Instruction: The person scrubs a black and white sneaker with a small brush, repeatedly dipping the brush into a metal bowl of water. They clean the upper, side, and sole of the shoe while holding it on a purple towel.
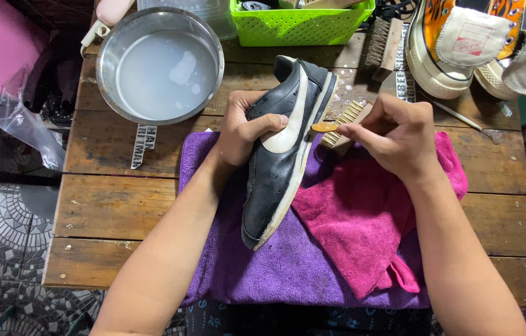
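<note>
Left hand clamps black sneaker on edge, baring sole; right hand fingers pinch small brush against it.

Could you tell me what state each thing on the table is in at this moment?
Black shoe: tilted on its side, gripped by left hand.
Small brush: held in right hand, at the sole edge.
Metal bowl: holds cloudy water.
Pink cloth: crumpled on purple towel.
Green basket: upright.
</note>
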